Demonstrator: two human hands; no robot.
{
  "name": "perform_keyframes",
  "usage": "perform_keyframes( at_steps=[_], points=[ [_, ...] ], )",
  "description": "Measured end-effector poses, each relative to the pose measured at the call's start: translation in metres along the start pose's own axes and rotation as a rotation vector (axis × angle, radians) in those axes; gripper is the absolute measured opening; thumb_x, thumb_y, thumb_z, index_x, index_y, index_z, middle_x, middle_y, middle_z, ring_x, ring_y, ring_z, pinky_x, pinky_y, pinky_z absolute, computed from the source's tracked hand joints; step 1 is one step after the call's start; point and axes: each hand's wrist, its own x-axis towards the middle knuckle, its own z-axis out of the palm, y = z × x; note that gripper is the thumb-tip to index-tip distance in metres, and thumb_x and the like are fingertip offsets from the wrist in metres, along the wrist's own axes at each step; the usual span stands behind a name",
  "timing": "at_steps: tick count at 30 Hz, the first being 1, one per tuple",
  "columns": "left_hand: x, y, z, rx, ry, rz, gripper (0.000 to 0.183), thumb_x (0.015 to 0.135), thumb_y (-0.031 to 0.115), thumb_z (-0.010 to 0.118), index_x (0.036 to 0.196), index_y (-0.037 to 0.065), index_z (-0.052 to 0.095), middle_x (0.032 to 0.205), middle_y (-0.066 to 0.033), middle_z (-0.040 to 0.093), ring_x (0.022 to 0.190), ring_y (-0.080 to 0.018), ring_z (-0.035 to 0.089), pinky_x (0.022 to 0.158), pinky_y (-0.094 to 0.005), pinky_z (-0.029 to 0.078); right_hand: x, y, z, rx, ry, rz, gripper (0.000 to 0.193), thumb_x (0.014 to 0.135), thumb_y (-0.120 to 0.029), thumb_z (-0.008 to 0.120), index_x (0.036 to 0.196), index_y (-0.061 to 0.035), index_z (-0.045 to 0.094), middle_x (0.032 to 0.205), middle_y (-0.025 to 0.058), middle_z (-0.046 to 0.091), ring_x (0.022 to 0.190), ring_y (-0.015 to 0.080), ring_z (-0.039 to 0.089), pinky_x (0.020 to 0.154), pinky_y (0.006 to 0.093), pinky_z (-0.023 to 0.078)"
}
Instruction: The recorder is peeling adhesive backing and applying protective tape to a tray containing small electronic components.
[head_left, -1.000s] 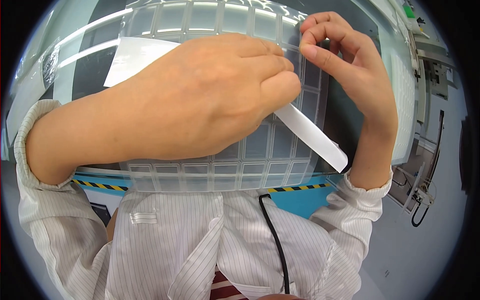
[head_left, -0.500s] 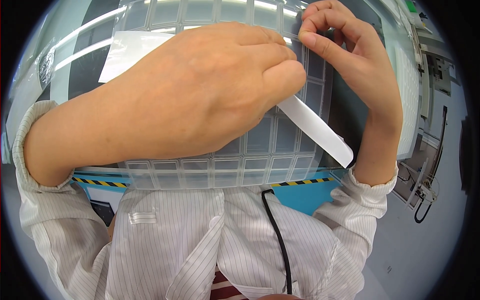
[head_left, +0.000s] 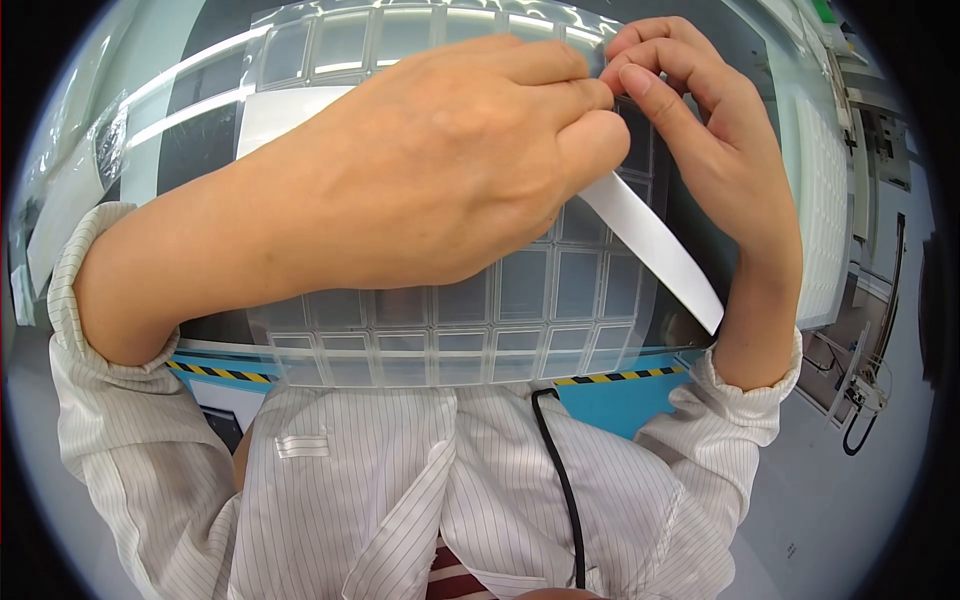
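My left hand (head_left: 430, 165) reaches across a clear plastic tray (head_left: 520, 283) divided into many square compartments. Its fingers are curled shut on a white strip (head_left: 655, 240), which looks like paper and sticks out below them toward my right wrist. A white sheet (head_left: 290, 110) shows on the other side of that hand; whether it joins the strip is hidden. My right hand (head_left: 705, 120) is closed in a pinch at the tray's far right, its fingertips close against the left ones. What lies between its thumb and finger is too small to make out.
The tray lies on a dark surface (head_left: 690, 270) near the table's front edge, which bears yellow-and-black striped tape (head_left: 620, 376). Crumpled clear plastic film (head_left: 110, 150) lies at the left. A white panel with rows of bumps (head_left: 805, 210) stands at the right.
Both hands stay together at the tray's far right. The left hand and the strip have shifted slightly right across the tray, and the right thumb has moved up a little.
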Motion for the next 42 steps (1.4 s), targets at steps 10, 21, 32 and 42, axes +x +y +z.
perform_keyframes(
  at_steps=[10, 21, 32, 42],
  points=[
    [0.002, 0.002, -0.019, 0.044, -0.27, -0.046, 0.019, 0.077, -0.004, 0.065, 0.092, -0.004, 0.053, 0.115, -0.0221, 0.065, 0.11, -0.0374, 0.063, 0.091, -0.0422, 0.054, -0.001, -0.017, 0.005, -0.253, -0.022, -0.072, 0.007, 0.093, -0.005, 0.064, 0.096, 0.0007, 0.065, 0.11, 0.0067, 0.061, 0.1, 0.0142, 0.057, 0.08, 0.0258, 0.043],
    [-0.012, 0.015, -0.03, -0.058, -0.304, -0.079, 0.021, 0.073, 0.0, 0.068, 0.09, -0.003, 0.056, 0.118, -0.0234, 0.065, 0.11, -0.0366, 0.065, 0.09, -0.0423, 0.057, 0.002, -0.019, 0.007, -0.23, -0.015, 0.017, 0.006, 0.088, -0.005, 0.069, 0.09, -0.0027, 0.064, 0.107, 0.003, 0.062, 0.09, 0.0109, 0.054, 0.077, 0.0245, 0.039],
    [-0.01, 0.017, -0.027, -0.033, -0.306, -0.098, 0.017, 0.075, 0.002, 0.068, 0.088, -0.002, 0.056, 0.117, -0.0218, 0.067, 0.109, -0.0367, 0.065, 0.092, -0.0426, 0.056, 0.011, -0.018, 0.002, -0.308, -0.02, 0.032, 0.01, 0.084, -0.008, 0.075, 0.085, -0.0023, 0.067, 0.107, 0.0025, 0.064, 0.085, 0.0088, 0.053, 0.07, 0.024, 0.038],
    [-0.011, 0.017, -0.031, -0.088, -0.361, -0.112, 0.015, 0.078, 0.005, 0.066, 0.089, -0.001, 0.056, 0.118, -0.0195, 0.065, 0.115, -0.0369, 0.062, 0.094, -0.0427, 0.054, -0.002, -0.007, 0.004, 0.101, 0.003, 0.113, 0.008, 0.095, -0.007, 0.067, 0.095, 0.0012, 0.067, 0.116, 0.0045, 0.059, 0.093, 0.0084, 0.051, 0.08, 0.0215, 0.04]
  ],
)
